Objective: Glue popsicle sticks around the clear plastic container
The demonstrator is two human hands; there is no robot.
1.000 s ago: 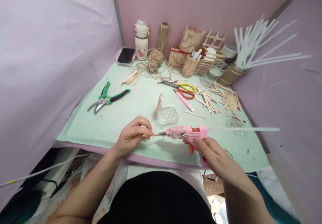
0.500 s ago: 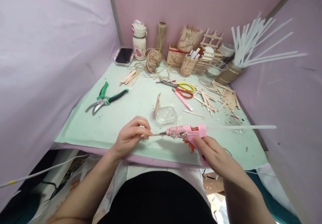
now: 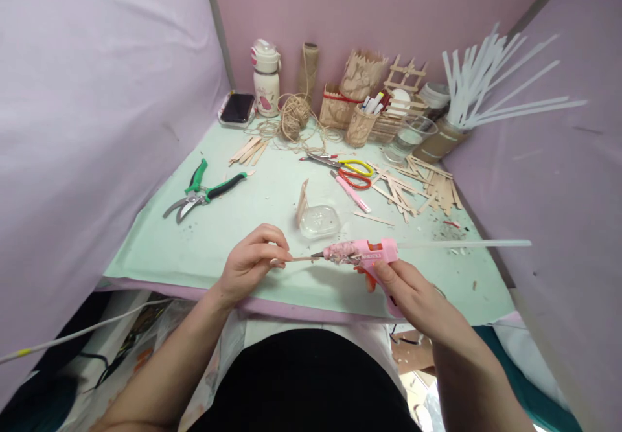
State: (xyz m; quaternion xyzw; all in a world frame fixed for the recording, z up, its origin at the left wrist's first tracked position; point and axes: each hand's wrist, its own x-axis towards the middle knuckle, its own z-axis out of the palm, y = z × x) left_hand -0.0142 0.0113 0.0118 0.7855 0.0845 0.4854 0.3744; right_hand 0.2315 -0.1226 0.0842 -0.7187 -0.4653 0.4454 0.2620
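Observation:
My left hand (image 3: 256,256) pinches one end of a thin wooden craft stick (image 3: 302,259), held level above the front of the table. In my right hand (image 3: 405,289) is a pink hot glue gun (image 3: 362,250), my fingers wrapped round its handle by the orange trigger. Its dark nozzle meets the stick's free end; whether they touch, I cannot tell. A long clear glue stick (image 3: 466,243) juts from the gun's back. Just beyond the hands sits a small clear plastic dish (image 3: 321,222), with a small wooden panel (image 3: 302,204) upright at its left edge.
Green-handled pruning shears (image 3: 197,192) lie open at left. Scissors (image 3: 347,166), a pink pen (image 3: 352,192) and loose craft sticks (image 3: 398,192) lie right of centre. Behind stand a bottle (image 3: 266,82), twine ball (image 3: 294,116), stick-built holders (image 3: 362,124) and a tube of glue sticks (image 3: 442,140).
The glue gun's nozzle has shifted slightly right along the craft stick, towards its free end, so more of the stick shows. My left hand keeps its pinch.

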